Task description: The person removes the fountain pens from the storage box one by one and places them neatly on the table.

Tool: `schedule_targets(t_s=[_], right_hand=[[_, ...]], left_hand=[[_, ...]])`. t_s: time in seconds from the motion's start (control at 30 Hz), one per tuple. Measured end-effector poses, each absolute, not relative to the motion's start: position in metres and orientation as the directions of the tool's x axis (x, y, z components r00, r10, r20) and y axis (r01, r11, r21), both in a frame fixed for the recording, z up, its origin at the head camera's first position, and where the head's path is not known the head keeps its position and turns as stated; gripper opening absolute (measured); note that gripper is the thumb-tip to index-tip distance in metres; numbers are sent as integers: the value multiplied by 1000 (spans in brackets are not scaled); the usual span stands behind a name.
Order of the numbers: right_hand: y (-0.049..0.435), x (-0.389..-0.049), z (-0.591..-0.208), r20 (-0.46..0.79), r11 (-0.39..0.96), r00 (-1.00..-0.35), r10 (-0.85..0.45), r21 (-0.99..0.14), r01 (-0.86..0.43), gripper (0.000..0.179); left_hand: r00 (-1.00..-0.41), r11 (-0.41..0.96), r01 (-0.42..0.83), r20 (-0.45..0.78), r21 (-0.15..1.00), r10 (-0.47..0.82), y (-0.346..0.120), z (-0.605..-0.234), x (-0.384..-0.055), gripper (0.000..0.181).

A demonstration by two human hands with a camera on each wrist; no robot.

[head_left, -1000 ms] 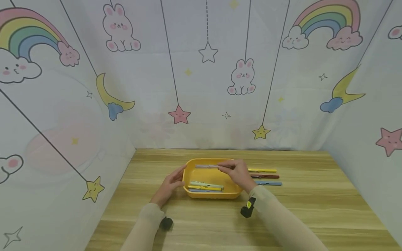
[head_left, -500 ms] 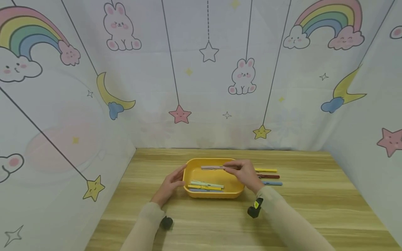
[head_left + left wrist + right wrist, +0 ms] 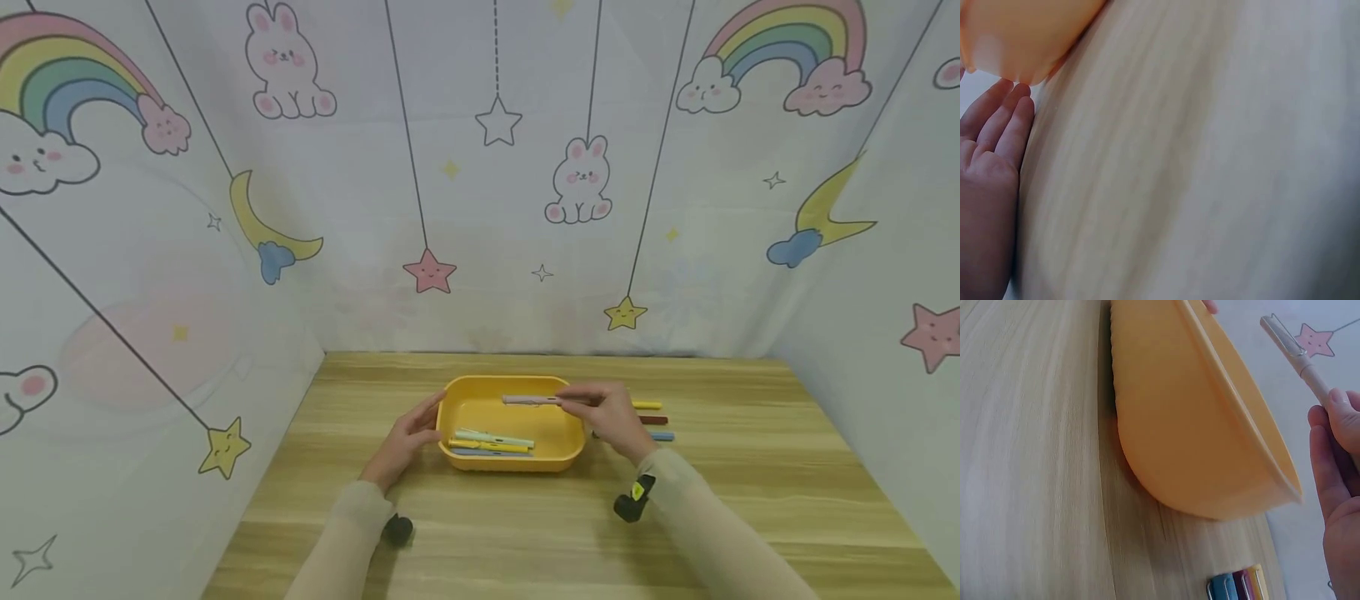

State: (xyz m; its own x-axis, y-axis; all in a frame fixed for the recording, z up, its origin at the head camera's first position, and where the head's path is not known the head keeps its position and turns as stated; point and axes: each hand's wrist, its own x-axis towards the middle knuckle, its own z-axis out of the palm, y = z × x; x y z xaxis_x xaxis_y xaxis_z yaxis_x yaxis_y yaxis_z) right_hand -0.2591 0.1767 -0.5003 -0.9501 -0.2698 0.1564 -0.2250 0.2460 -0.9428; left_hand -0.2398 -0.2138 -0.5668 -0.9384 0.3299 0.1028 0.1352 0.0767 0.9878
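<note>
My right hand [image 3: 611, 417] pinches a pale pink pen [image 3: 531, 401] between thumb and fingers, above the right part of a yellow plastic basket [image 3: 562, 454]. The pen lies nearly level, its clip end pointing left; in the right wrist view the pen [image 3: 1297, 353] shows its metal clip. At the basket's left end my left hand [image 3: 403, 442] rests with straight fingers against the outer wall. The left wrist view shows its fingertips [image 3: 1021, 90] touching the basket [image 3: 1035, 37]. Inside the basket lie a mint green pen [image 3: 495, 438], a yellow pen [image 3: 487, 447] and a blue pen [image 3: 491, 452].
Right of the basket, partly behind my right hand, a yellow pen [image 3: 647, 405], a dark red pen [image 3: 657, 420] and a blue pen [image 3: 663, 436] lie side by side on the wooden table [image 3: 510, 533]. A printed cloth wall [image 3: 480, 317] stands behind the table.
My right hand has moved right with the pink pen, from over the middle of the basket to its right rim, covering more of the pens on the table. My left hand has stayed put.
</note>
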Motion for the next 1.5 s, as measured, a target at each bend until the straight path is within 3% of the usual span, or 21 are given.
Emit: schedule_targets(t_s=[0.27, 0.7, 1.0, 1.23, 1.5], right_hand=[[200, -253, -503, 138, 241, -964, -225, -951, -192, 32], [233, -245, -511, 163, 158, -965, -207, -968, -197, 32], [261, -235, -512, 192, 343, -973, -125, -912, -224, 36], [282, -226, -511, 204, 276, -972, -116, -934, -229, 44], [302, -221, -523, 234, 339, -968, -96, -906, -253, 50]], left_hand=[[-942, 91, 136, 100, 987, 319, -214, -569, -240, 68], [-941, 86, 140, 106, 986, 322, -215, -571, -241, 68], [-945, 91, 135, 100, 987, 312, -214, -568, -240, 67], [-952, 117, 116, 77, 986, 295, -213, -568, -240, 66], [-949, 114, 125, 85, 986, 302, -213, -569, -241, 67]])
